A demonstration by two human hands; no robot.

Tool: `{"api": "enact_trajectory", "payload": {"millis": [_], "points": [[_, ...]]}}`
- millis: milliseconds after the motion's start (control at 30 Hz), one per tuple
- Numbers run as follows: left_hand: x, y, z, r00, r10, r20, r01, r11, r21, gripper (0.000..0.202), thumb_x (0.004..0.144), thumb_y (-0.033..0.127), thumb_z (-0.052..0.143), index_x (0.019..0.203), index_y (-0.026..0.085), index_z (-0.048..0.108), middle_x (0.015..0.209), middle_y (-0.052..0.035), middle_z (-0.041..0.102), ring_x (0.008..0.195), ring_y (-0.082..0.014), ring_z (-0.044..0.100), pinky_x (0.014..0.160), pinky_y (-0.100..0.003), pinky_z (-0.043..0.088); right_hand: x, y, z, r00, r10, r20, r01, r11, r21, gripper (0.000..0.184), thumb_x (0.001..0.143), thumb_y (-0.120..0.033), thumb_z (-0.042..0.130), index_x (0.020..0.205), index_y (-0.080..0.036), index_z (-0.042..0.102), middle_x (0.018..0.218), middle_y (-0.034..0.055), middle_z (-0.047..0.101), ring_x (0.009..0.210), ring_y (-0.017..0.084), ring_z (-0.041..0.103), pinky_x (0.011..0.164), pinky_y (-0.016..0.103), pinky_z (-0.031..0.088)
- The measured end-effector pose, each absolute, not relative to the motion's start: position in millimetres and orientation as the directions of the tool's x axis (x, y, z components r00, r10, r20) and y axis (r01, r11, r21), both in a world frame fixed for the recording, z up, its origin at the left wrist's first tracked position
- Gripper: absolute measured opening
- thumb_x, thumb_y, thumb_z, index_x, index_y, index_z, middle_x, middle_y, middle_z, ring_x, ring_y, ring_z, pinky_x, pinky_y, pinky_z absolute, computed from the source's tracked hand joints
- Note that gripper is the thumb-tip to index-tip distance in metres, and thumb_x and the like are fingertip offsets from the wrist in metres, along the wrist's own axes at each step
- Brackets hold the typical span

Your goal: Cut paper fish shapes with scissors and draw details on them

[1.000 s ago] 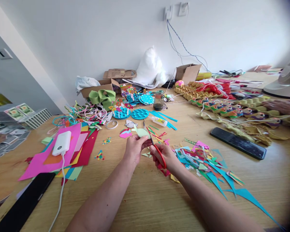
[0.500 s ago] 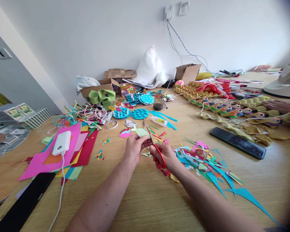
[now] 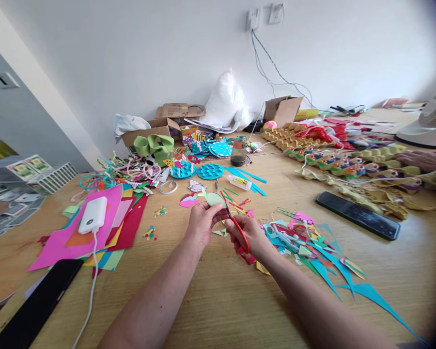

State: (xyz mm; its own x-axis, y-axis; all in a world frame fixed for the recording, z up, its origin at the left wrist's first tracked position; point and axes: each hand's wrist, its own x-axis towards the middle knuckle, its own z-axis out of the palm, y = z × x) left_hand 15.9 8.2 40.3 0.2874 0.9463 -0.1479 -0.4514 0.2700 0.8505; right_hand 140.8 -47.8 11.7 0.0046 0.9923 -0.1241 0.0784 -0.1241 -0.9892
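A light green paper fish shape [image 3: 214, 198] is pinched in my left hand [image 3: 202, 220], its tail pointing up and left. My right hand [image 3: 250, 235] grips red-handled scissors [image 3: 241, 232]; their blades meet the right edge of the paper. Just beyond lie a pink paper fish piece [image 3: 188, 200], a fish drawn in outline [image 3: 197, 186] and a glue bottle [image 3: 239, 182]. Two blue scaly discs [image 3: 210, 171] rest farther back. Thin coloured paper strips [image 3: 232, 202] are scattered close to the blades.
Paper scraps [image 3: 301, 237] spread to the right, near a dark phone [image 3: 358, 214]. Coloured sheets [image 3: 67, 249] bear a white power bank [image 3: 93, 214] at left. Another person's hand [image 3: 421, 159] rests by painted egg cartons [image 3: 349, 165]. A glass jar [image 3: 239, 151] stands behind.
Both hands, the scissors and the green paper stay in nearly the same place. Nothing else has visibly moved.
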Motion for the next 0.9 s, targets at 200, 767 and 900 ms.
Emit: {"api": "enact_trajectory", "payload": {"millis": [200, 767, 900], "points": [[16.0, 8.9, 40.1, 0.283, 0.946, -0.161, -0.442, 0.277, 0.853, 0.022, 0.055, 0.020, 0.082, 0.071, 0.010, 0.070, 0.066, -0.0056, 0.071, 0.060, -0.0140, 0.066, 0.063, -0.025, 0.054, 140.4, -47.6, 12.7, 0.016, 0.991, -0.131, 0.068, -0.132, -0.989, 0.053, 0.068, -0.068, 0.070, 0.063, -0.020, 0.048, 0.046, -0.0046, 0.053, 0.032, 0.009, 0.049, 0.031, 0.018, 0.035], [-2.9, 28.4, 43.9, 0.295, 0.942, -0.159, -0.412, 0.276, 0.868, 0.008, 0.066, 0.011, 0.069, 0.074, 0.010, 0.068, 0.066, -0.0067, 0.071, 0.060, -0.0164, 0.068, 0.065, -0.029, 0.057, 140.8, -49.0, 15.9, -0.106, 0.979, -0.176, 0.180, -0.155, -0.971, 0.051, 0.076, -0.066, 0.063, 0.069, -0.017, 0.052, 0.053, -0.0025, 0.056, 0.040, 0.009, 0.054, 0.038, 0.017, 0.035], [-15.2, 36.0, 46.2, 0.382, 0.904, -0.189, -0.314, 0.319, 0.894, 0.010, 0.067, 0.010, 0.068, 0.076, 0.009, 0.069, 0.071, -0.0094, 0.073, 0.061, -0.0173, 0.069, 0.064, -0.029, 0.057, 140.7, -51.2, 18.2, -0.170, 0.971, -0.170, 0.192, -0.137, -0.972, 0.050, 0.077, -0.064, 0.063, 0.068, -0.016, 0.053, 0.052, -0.0021, 0.055, 0.041, 0.009, 0.052, 0.040, 0.018, 0.035]]}}
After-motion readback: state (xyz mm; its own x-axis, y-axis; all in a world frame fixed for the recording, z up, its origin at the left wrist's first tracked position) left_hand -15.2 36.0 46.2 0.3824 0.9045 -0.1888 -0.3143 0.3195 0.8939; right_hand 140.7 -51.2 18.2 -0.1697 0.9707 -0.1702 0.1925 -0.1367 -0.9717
